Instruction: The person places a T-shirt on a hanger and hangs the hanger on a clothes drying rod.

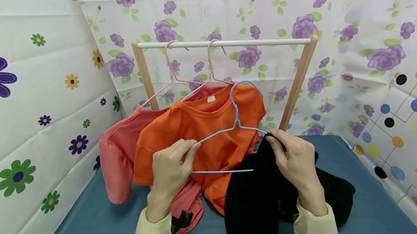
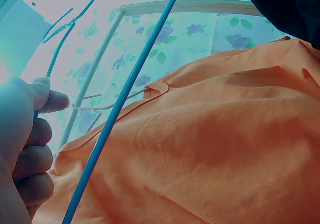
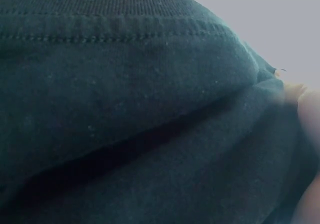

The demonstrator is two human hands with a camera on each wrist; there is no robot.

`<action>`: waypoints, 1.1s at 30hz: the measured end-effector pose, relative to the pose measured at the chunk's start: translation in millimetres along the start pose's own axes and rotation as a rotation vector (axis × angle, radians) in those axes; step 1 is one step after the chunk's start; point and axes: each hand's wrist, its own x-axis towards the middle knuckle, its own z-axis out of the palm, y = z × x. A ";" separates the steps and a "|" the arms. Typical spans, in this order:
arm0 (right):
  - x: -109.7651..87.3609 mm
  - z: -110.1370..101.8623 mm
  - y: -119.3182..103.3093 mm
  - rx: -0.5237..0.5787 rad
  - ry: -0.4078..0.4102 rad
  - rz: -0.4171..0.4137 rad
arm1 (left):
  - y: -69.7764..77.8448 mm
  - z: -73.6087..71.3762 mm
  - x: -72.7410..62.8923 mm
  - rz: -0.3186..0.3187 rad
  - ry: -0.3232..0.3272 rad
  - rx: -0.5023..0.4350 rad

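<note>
My left hand (image 1: 172,170) pinches the left shoulder of a light blue clothes hanger (image 1: 235,109), thumb on top and fingers curled beneath. The hanger is held upright in front of the rack, and its straight bottom bar crosses to the right. My right hand (image 1: 294,158) pinches a black shirt (image 1: 251,194) by its edge at the hanger's right shoulder. That end of the hanger and the end of the bottom bar are hidden by the black cloth. In the right wrist view a ribbed, stitched neckband (image 3: 125,22) runs along the top of the shirt.
Behind my hands stands a rack with a white rod (image 1: 241,43) and wooden posts (image 1: 298,82). An orange T-shirt (image 1: 202,129) and a pink shirt (image 1: 114,154) hang there on pink hangers (image 1: 211,60). A blue cloth (image 1: 329,150) covers the table, with floral sheets (image 1: 195,9) around it.
</note>
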 end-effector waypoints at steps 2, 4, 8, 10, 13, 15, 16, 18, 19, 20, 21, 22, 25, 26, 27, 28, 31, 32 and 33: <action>0.4 0.1 -0.8 0.000 0.004 -0.003 | 0.5 1.8 -0.3 0.004 0.003 -0.010; 0.6 0.4 -1.7 0.003 0.004 -0.002 | 1.1 3.4 -0.8 0.004 0.002 -0.022; 0.8 0.8 -3.8 0.014 -0.007 0.004 | 2.7 5.9 -2.1 0.003 -0.009 -0.046; 1.0 1.0 -5.4 0.023 -0.011 0.006 | 3.3 7.1 -2.7 0.005 -0.011 -0.058; 1.7 2.3 -7.9 0.038 -0.010 0.004 | 4.5 8.4 -2.9 0.012 -0.021 -0.051; 2.0 4.3 -9.5 0.052 -0.004 -0.002 | 5.6 8.7 -2.7 0.016 -0.034 -0.034; 2.1 5.5 -10.3 0.057 -0.003 -0.004 | 6.1 8.8 -2.6 0.015 -0.040 -0.025; 1.8 7.7 -11.8 0.067 -0.006 -0.006 | 7.2 8.3 -2.4 0.016 -0.052 0.002; 1.6 8.7 -12.8 0.072 -0.007 -0.006 | 7.6 8.2 -2.4 0.015 -0.053 0.007; 1.4 9.6 -13.6 0.077 -0.009 -0.005 | 7.9 8.0 -2.3 0.015 -0.055 0.009; 1.2 10.1 -14.5 0.079 -0.011 -0.002 | 8.2 7.9 -2.2 0.015 -0.055 0.009; 1.0 10.4 -15.3 0.081 -0.017 0.004 | 8.3 7.9 -2.1 0.016 -0.055 0.009; 0.1 11.6 -16.9 0.093 -0.026 0.013 | 8.6 8.6 -1.8 0.021 -0.055 -0.002; -0.1 12.3 -17.4 0.101 -0.031 0.014 | 8.8 9.2 -1.7 0.027 -0.057 0.000; -0.4 13.2 -17.7 0.107 -0.036 0.014 | 9.1 9.8 -1.8 0.032 -0.058 0.000; -0.7 14.4 -17.9 0.115 -0.039 0.015 | 9.3 10.5 -1.9 0.037 -0.058 0.000; -1.1 18.4 -18.8 0.140 -0.036 0.021 | 11.5 12.4 -2.1 0.058 -0.057 0.018; -1.2 19.4 -19.2 0.144 -0.031 0.026 | 12.5 13.0 -2.2 0.066 -0.057 0.023; -1.2 20.4 -19.4 0.144 -0.023 0.032 | 13.6 13.6 -2.1 0.071 -0.057 0.025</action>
